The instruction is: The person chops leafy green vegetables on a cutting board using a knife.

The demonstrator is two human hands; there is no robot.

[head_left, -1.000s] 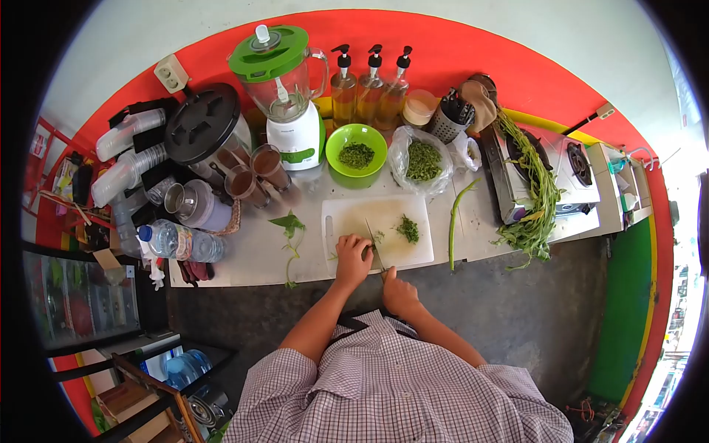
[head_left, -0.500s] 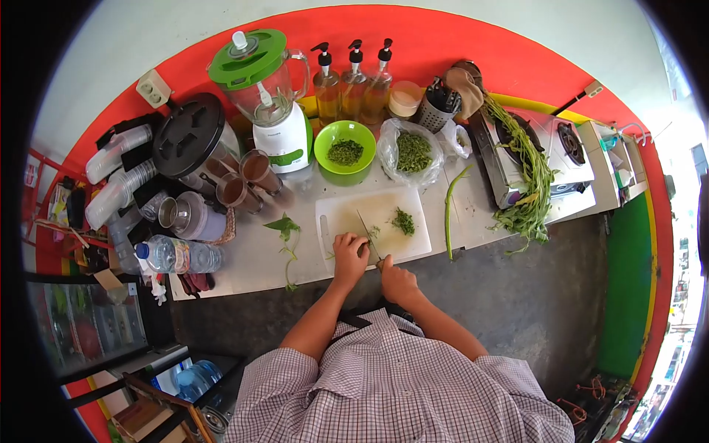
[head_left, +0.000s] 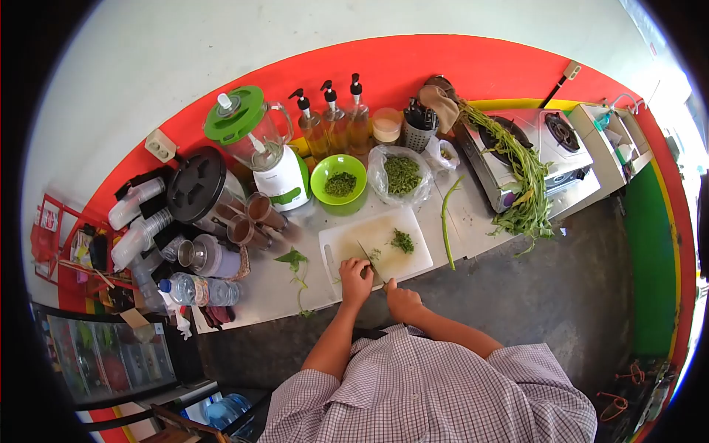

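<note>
My right hand (head_left: 404, 301) is closed around the handle of a knife (head_left: 374, 267) at the near edge of a white cutting board (head_left: 415, 260). The blade slants up and left across the board. Close against the blade's left side, my left hand (head_left: 357, 279) has its fingers bent together; what they hold, if anything, is hidden. A small pile of chopped greens (head_left: 402, 241) lies right of the blade, with a few bits beside the blade. Behind the board are a green bowl (head_left: 359, 201) and a plastic bag of chopped greens (head_left: 402, 176).
Right of the board lies a long green bean (head_left: 444, 221). A leafy bunch (head_left: 526, 177) drapes over the gas stove (head_left: 576, 156). On the left stand a blender (head_left: 284, 177), brown cups (head_left: 264, 212) and a water bottle (head_left: 203, 290). A leafy sprig (head_left: 293, 258) lies near the board.
The camera view has tilted and shifted, so the counter sits lower in the picture. Both hands stay at the board's near edge with the knife, with little visible change.
</note>
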